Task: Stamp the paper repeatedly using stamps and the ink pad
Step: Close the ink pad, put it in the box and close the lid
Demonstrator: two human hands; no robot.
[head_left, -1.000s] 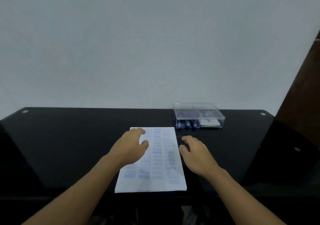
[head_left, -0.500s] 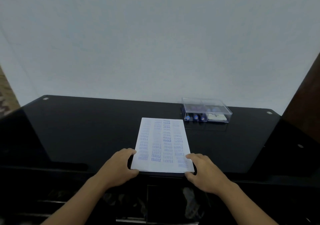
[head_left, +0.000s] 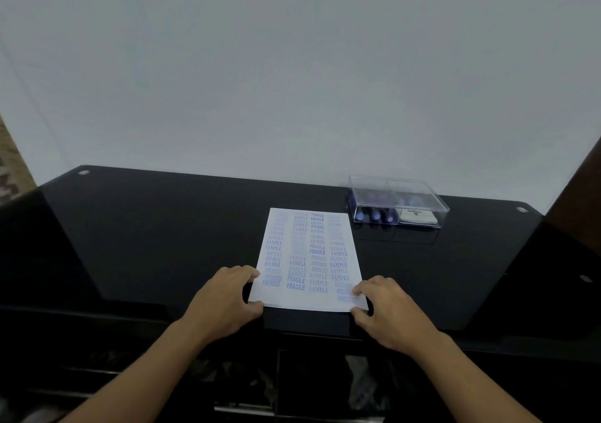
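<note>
A white paper (head_left: 309,260), covered with several blue stamp prints such as SAMPLE and FRAGILE, lies on the black glass table (head_left: 162,243), its near edge at the table's front edge. My left hand (head_left: 227,299) pinches the paper's near left corner, fingers on top and thumb at the edge. My right hand (head_left: 387,312) pinches the near right corner in the same way. A clear lidded box (head_left: 396,195) stands behind the paper on the right. It holds stamps with blue ends (head_left: 375,216) and a white ink pad (head_left: 418,217).
A white wall rises straight behind the table. A dark wooden panel (head_left: 582,178) stands at the right edge. Round metal fittings (head_left: 84,172) mark the table's corners. Below the front edge a dark shelf holds dim clutter.
Both hands have drawn back from the middle of the paper to its near corners and taken hold of them. Over the last half second they have hardly moved.
</note>
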